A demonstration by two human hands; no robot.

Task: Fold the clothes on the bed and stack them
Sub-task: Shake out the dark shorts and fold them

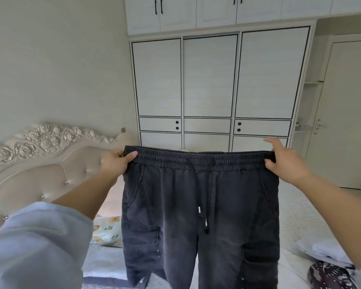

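We hold the dark trousers (200, 205) up by the waistband above the bed (104, 261), legs hanging down. Our left hand (117, 161) pinches one end of the elastic, our right hand (283, 161) grips the other (index finger lifted). Folded clothes (329, 265) lie at the lower right.
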